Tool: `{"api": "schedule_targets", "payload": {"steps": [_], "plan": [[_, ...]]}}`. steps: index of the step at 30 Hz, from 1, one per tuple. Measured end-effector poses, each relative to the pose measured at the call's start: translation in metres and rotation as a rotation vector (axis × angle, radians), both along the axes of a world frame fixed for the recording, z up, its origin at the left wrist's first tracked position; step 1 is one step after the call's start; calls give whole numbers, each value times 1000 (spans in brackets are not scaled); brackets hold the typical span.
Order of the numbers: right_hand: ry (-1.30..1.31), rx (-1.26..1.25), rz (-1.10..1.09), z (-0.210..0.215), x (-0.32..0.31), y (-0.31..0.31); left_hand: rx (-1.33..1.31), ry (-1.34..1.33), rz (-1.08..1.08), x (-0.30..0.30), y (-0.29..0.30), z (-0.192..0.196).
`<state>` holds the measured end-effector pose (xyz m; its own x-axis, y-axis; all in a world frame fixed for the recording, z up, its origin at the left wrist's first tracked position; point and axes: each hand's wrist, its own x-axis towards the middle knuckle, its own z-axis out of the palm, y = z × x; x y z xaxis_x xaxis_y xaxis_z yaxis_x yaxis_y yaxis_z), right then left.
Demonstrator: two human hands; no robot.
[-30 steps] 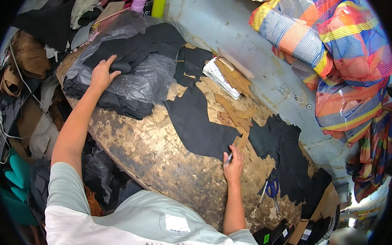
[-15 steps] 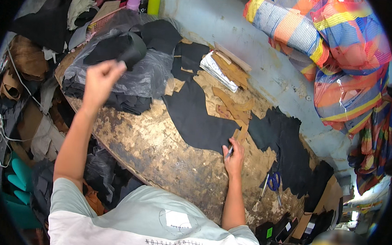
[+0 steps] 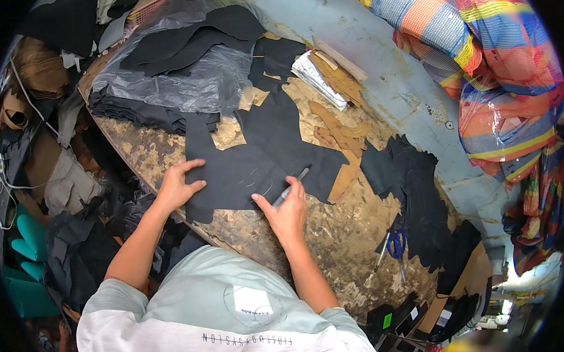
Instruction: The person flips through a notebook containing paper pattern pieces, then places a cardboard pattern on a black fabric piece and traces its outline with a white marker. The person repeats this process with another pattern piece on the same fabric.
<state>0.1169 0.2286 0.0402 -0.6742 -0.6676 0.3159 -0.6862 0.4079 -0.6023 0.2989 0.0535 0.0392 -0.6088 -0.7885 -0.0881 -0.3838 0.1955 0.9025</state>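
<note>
A wide black sheet of leather-like material (image 3: 234,173) with irregular edges and a few pale drawn lines lies across the worn table. My left hand (image 3: 178,186) rests at its left edge, thumb and forefinger spread apart on or beside it. Over the sheet's middle, my right hand (image 3: 286,213) grips a grey pen (image 3: 283,195), whose dark end points up and away to the right. A tan pattern piece (image 3: 343,181) lies by the sheet's right end, partly covered by it.
Black cut pieces (image 3: 174,46) lie on clear plastic (image 3: 171,90) at the far left. Stacked tan patterns (image 3: 338,80) stand near the wall. Blue-handled scissors (image 3: 396,244) lie to the right, beside dark scraps (image 3: 414,202). Bright woven bags (image 3: 501,124) fill the upper right.
My left hand has come down from the far-left pile to the sheet, leaving a black piece there. The sheet now reaches further left and nearer. My right hand has moved left with the pen.
</note>
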Motion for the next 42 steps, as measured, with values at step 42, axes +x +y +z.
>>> {"api": "schedule_targets", "payload": {"steps": [42], "plan": [[-218, -395, 127, -33, -20, -23, -894, 110, 592, -44, -276, 60]]}}
